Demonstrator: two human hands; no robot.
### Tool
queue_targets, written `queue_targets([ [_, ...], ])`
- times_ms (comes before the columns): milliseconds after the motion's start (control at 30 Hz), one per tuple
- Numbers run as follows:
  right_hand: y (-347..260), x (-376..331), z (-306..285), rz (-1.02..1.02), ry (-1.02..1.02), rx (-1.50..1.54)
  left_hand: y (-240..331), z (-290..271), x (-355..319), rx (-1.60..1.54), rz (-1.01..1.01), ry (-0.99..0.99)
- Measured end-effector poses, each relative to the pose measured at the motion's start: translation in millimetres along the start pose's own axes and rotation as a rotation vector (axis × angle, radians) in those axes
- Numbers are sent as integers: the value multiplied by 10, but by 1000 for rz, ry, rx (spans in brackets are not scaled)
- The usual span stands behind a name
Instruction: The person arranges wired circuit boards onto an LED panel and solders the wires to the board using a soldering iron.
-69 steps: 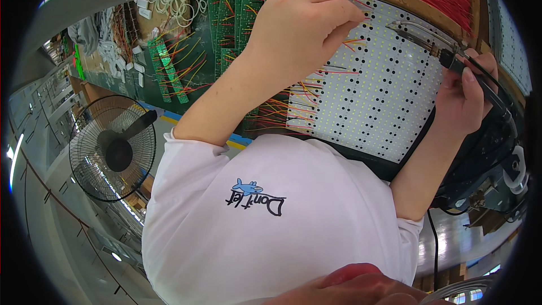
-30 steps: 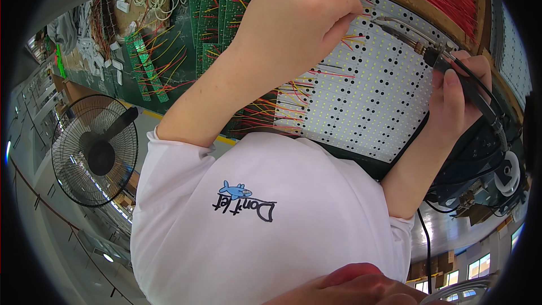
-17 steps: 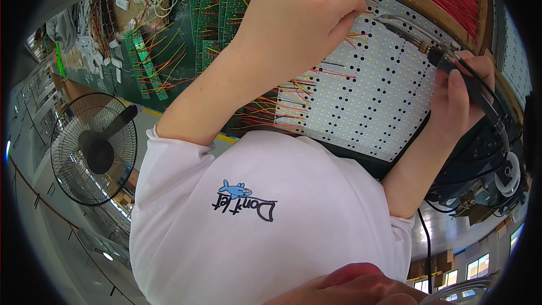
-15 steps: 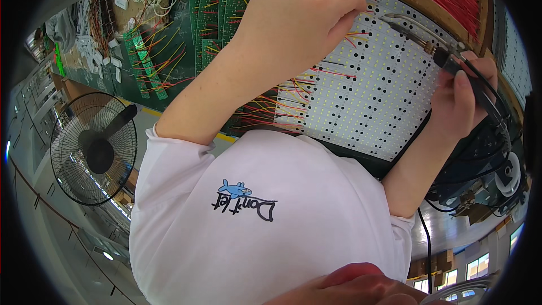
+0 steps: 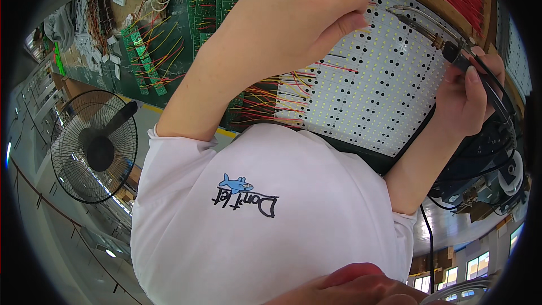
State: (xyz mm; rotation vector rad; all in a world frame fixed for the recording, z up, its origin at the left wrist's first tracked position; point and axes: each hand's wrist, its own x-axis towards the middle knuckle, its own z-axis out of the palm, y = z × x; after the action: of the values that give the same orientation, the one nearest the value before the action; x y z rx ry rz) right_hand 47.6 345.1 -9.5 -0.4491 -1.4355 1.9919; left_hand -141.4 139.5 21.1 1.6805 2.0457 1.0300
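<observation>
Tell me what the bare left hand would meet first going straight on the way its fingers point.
Probably the black-handled, metal-tipped soldering iron in the bare right hand, its tip lying just right of the left hand; depth is unclear from one view.

From my remote seat I see a black, round, wire-caged fan point(image 5: 100, 152) just off the near left corner of the dark green table point(image 5: 125, 83). Past its near right corner lie glossy pale grey floor point(image 5: 451, 236), brown cardboard boxes point(image 5: 441, 260) and bright rectangular windows point(image 5: 477, 264). Beyond the left edge glows a white tube light point(image 5: 9, 152).
</observation>
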Motion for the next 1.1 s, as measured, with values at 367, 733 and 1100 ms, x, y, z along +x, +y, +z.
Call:
queue_targets([
  [367,41,4,-190,25,-145,5,37,61,53,147,-102,29],
  [733,68,-4,-226,-29,-124,57,-14,121,31,81,-89,66],
  [1100,32,20,-137,22,-197,-51,-7,87,34,121,-82,37],
])
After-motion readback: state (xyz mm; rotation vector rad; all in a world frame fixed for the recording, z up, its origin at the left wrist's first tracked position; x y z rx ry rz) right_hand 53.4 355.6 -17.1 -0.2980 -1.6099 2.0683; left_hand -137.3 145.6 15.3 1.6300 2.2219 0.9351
